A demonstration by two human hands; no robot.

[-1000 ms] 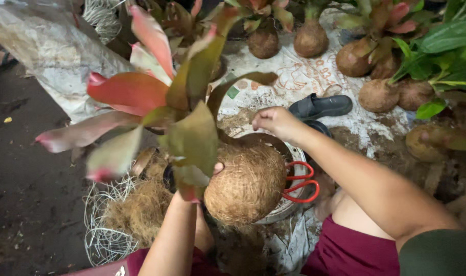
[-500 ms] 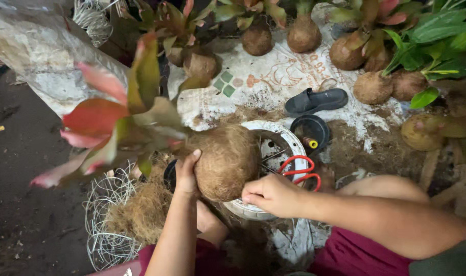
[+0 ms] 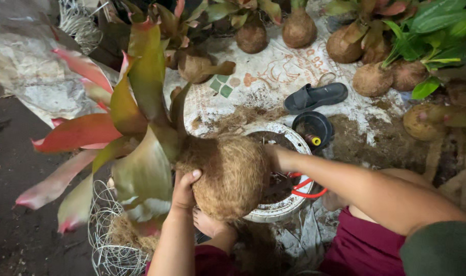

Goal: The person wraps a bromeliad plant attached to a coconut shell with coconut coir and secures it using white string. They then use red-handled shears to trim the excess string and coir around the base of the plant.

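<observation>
— Dirt floor all round, and that printed sack (image 3: 274, 71) spread flat with loose coir scattered over it. What are the hands on?

— Both on the coir-wrapped root ball (image 3: 230, 176) of the red-and-green bromeliad (image 3: 136, 128). It's held up just over the white basin (image 3: 284, 204), tilted so the leaves fan out leftward. The left hand (image 3: 184, 189) cups the ball's near-left side, fingers curled against the fibre. The right hand (image 3: 276, 158) presses on the far-right side; its fingers are hidden behind the ball, so I can't tell how they lie.

— What's crowding them?

— Plenty. Those big leaves cover much of the ground to the left and part of the wire basket (image 3: 108, 240) stuffed with coir below them. Red-handled scissors (image 3: 307, 186) lie in the basin, partly under the right forearm. Just beyond the basin's rim sits a small black pot (image 3: 315, 125) with a yellow-capped thing inside, and a dark sandal (image 3: 315, 97) lies on the sack past it.

— And along the back?

— A row of finished coir balls with plants (image 3: 299, 28), well apart from the hands, and crumpled plastic sheeting (image 3: 28, 71) at upper left
</observation>
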